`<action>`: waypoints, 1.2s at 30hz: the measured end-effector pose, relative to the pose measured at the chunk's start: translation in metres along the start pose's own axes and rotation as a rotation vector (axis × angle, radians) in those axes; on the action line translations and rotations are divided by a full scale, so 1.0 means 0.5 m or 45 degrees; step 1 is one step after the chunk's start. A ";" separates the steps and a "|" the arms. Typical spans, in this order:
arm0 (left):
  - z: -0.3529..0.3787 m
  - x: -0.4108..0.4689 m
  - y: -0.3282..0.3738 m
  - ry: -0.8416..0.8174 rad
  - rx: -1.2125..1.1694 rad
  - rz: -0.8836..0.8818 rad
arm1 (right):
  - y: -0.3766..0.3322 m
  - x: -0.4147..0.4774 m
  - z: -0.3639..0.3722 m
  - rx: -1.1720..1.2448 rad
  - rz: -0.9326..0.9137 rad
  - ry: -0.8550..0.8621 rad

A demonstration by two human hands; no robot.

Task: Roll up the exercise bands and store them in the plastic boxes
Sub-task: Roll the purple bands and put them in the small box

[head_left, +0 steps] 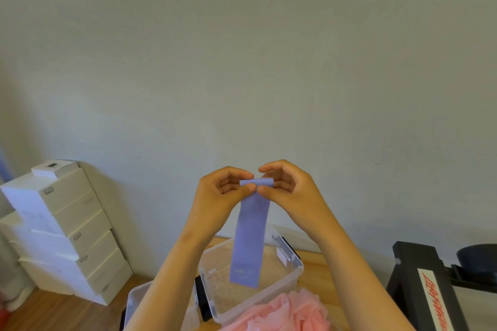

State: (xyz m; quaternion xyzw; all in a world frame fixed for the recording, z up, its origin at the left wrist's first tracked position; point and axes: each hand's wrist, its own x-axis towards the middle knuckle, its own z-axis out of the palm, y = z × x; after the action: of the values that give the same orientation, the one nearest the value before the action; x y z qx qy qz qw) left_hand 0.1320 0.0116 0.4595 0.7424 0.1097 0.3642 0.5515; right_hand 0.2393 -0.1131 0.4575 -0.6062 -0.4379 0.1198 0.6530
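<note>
Left hand (pixel 220 191): raised at about 6 o'clock in the view, fingers curled, thumb and forefinger pinching the left end of the rolled top of the band.
Right hand (pixel 290 185): just at 3 o'clock of the left hand, fingers curled, thumb and forefinger pinching the right end of the same roll; the two thumbs nearly meet.
Lavender flat rubber exercise band (pixel 250 239): held in the air by both hands, with a small tight roll at its top edge. The rest hangs straight down toward 6 o'clock, and its lower end is over the open box.
Clear rectangular plastic box (pixel 293 263): lid off, on the wooden surface (pixel 314 274), at 6 o'clock of the hands; whether the band's tip touches its floor cannot be told.
Second clear plastic box (pixel 133 301): at 9 o'clock of the first, partly hidden by the left forearm.
Heap of pink exercise bands (pixel 282 314): loose, at 6 o'clock of the first box, touching its near rim.
Stack of white cardboard boxes (pixel 61 223): at 9 o'clock, against the grey wall.
Black frame with red lettering (pixel 427 287): at 4 o'clock, well apart from the boxes.
</note>
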 end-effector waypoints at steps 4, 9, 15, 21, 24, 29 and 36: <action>0.003 -0.003 -0.002 0.011 0.019 0.015 | 0.003 0.002 0.001 -0.022 -0.012 0.074; 0.011 -0.004 -0.011 -0.031 -0.030 -0.087 | 0.000 0.000 0.006 -0.058 -0.062 0.073; 0.011 -0.001 -0.016 0.102 -0.071 -0.075 | 0.019 -0.011 0.017 0.100 0.018 0.217; 0.059 -0.014 -0.022 0.339 -0.271 -0.102 | 0.025 -0.017 0.044 0.144 -0.027 0.470; 0.080 -0.020 -0.021 0.393 -0.294 -0.086 | 0.024 -0.019 0.049 0.090 -0.066 0.536; 0.103 -0.022 -0.026 0.429 -0.218 -0.025 | 0.039 -0.026 0.059 -0.029 -0.093 0.577; 0.115 -0.024 -0.028 0.419 -0.168 -0.016 | 0.052 -0.025 0.060 -0.315 -0.265 0.617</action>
State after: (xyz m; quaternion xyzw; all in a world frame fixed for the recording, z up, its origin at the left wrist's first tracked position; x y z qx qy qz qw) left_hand 0.1646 -0.0326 0.4348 0.6343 0.1791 0.4837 0.5758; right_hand 0.2201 -0.0950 0.4252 -0.6440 -0.3403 -0.1503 0.6684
